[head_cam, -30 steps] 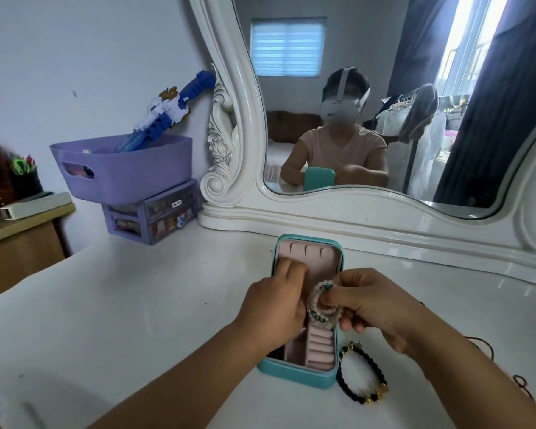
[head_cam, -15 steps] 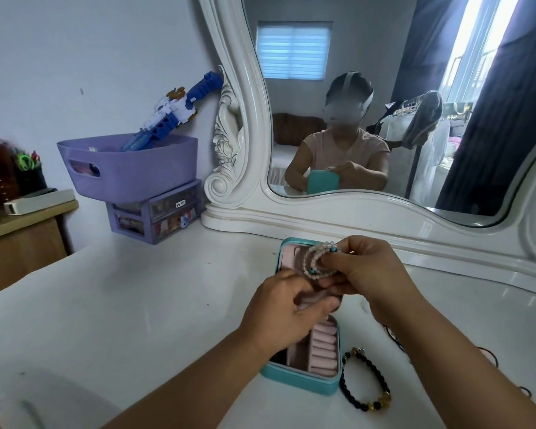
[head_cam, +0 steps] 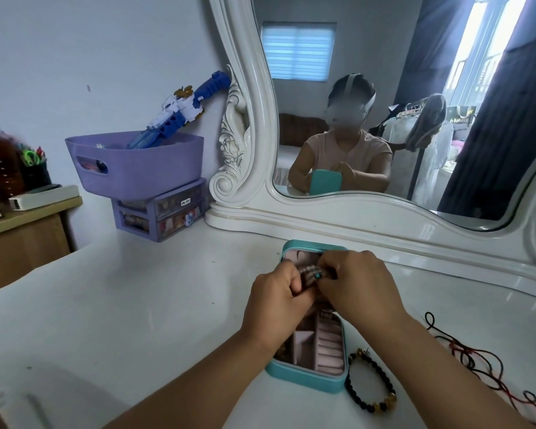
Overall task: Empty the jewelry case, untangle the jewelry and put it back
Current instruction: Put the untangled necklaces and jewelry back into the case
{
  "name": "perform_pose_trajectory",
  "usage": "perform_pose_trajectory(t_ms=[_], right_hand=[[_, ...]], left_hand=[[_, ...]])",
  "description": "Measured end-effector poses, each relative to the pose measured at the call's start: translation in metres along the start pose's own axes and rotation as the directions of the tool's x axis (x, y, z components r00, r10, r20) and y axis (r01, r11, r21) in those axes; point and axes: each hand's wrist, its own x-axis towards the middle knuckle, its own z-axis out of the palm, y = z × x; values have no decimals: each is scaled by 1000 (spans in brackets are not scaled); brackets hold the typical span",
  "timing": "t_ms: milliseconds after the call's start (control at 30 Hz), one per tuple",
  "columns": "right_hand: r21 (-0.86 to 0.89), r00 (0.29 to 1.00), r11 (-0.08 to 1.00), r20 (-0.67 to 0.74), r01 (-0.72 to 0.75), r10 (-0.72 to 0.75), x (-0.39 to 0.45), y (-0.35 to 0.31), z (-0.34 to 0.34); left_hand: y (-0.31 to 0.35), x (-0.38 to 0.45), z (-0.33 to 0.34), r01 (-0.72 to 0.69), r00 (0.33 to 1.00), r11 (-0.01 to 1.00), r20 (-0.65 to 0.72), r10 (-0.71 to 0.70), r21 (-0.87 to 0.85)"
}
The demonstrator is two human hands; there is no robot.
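A teal jewelry case (head_cam: 304,379) with a pink lining lies open on the white dresser top, its lid up toward the mirror. Above the case my left hand (head_cam: 276,301) and my right hand (head_cam: 359,289) meet, both gripping a pale beaded bracelet (head_cam: 311,274) with a teal bead, stretched between the fingers. Most of the bracelet is hidden by the fingers. A black beaded bracelet (head_cam: 370,394) with gold beads lies on the top just right of the case. Red and black cords (head_cam: 483,363) lie tangled further right.
An ornate white mirror frame (head_cam: 384,224) runs along the back of the dresser. A purple basket (head_cam: 136,165) holding a blue-and-white toy sits on small purple drawers (head_cam: 164,212) at the back left. A wooden side table (head_cam: 22,236) stands at far left.
My left hand has risen from the case to join the right hand on the pale bracelet. The bracelet, a hanging loop before, is now pulled flat between both hands.
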Motion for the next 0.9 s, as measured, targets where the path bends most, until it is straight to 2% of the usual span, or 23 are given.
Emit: perform_pose_trajectory(t_ms=[100,233,333,400,467,567,633,800,900], right_hand=[[-52,998,997,31,59,-57,-3,-1,7],[-33,996,998,71,53,-51,1,0,12],[222,998,974,30,46,-54,1,11,11],[453,1000,892,19,-9,1,-5,18,8],[527,999,850,-32,-15,38,-12,24,11],[305,965,933,-233,193,-123,-17,30,23],[194,932,938,-285,287,-226,-18,28,29],[-64,924,957,-246,285,-291,-14,20,36],[-126,923,952,-239,278,-301,-12,24,40]], left_hand=[[3,0,-3,21,997,1000,79,-22,16],[1,-2,-7,-62,985,997,164,55,39],[-1,0,-9,-63,991,998,116,61,17],[1,1,-9,-32,995,999,90,33,-19],[2,2,-8,-29,997,999,76,31,-27],[1,2,-6,-47,996,999,70,47,0],[0,0,-6,-72,995,997,73,70,23],[-2,-2,-9,-107,990,993,99,102,46],[-3,-1,-10,-110,987,994,118,108,12]])
